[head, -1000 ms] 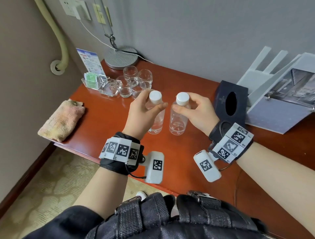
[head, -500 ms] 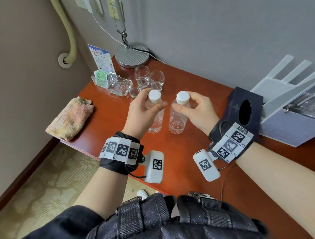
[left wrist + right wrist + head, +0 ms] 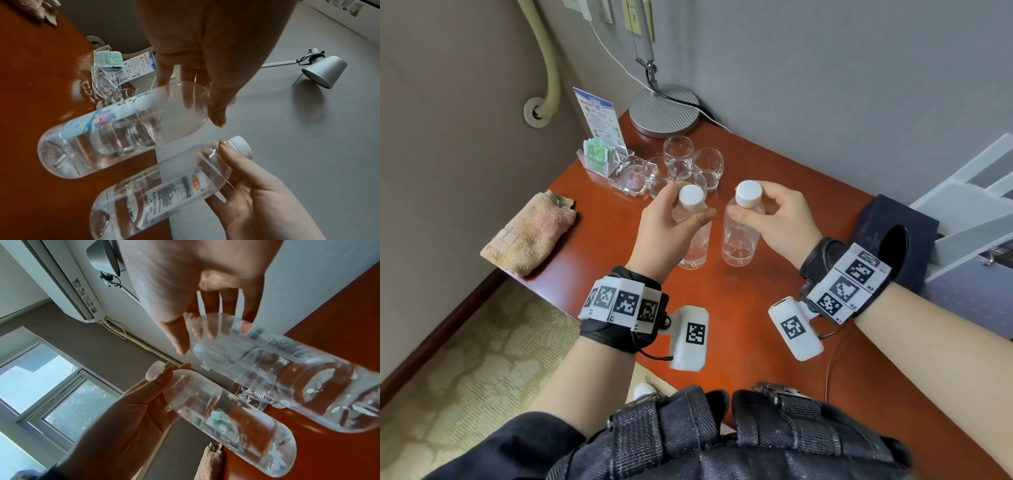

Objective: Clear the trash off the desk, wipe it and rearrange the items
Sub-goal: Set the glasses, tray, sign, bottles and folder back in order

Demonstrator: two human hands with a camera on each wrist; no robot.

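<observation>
Left hand (image 3: 667,226) pinches left bottle (image 3: 693,236) at neck; right hand (image 3: 780,222) pinches right bottle (image 3: 739,233) likewise. Both upright, side by side over worktop (image 3: 756,294) middle, likely for neat pairing near glasses (image 3: 688,164).

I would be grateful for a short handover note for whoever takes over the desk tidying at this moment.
Left hand grips the left bottle near its neck; right hand grips the right bottle the same way. Both are capped, upright, side by side and apart over the desk; contact with it is unclear.
Glasses are grouped at the back, the cloth lies on the left edge.
No trash shows on the desk.
Left: place the bottles, probably beside the glasses.
</observation>
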